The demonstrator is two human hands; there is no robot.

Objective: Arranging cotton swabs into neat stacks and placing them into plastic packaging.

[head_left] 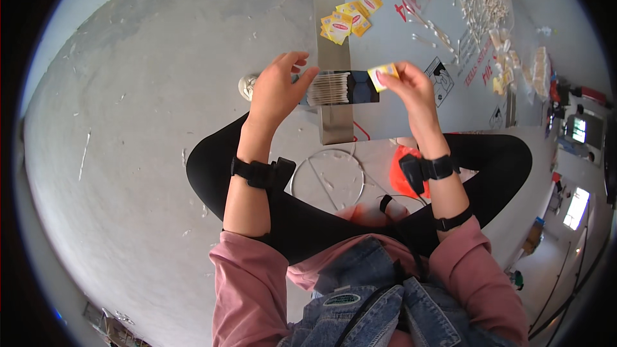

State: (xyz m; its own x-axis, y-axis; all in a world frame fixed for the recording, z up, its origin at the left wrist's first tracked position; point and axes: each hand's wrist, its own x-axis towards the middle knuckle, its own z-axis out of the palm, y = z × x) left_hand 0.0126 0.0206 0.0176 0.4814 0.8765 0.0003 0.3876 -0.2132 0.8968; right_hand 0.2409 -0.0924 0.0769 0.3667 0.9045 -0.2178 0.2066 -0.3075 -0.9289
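My right hand [414, 93] pinches a small yellow-and-white card [379, 77] with a red oval between thumb and fingertips. The card is over the right end of a dark, flat holder [364, 87]. A row of cotton swabs [329, 88] lies side by side on that holder. At its left end, my left hand [280, 87] is open, thumb apart from the loosely bent fingers, with nothing seen in it. Whether it touches the holder is hidden. A pale, round object [247, 87] shows just left of this hand.
Several similar yellow cards [347, 20] lie farther back on the metal-edged table [335, 125]. Loose cotton swabs [482, 9] are heaped at back right, near clear bags of packed swabs [541, 71]. Below the table edge are a round metal stool frame [328, 180] and an orange-red bag [402, 170].
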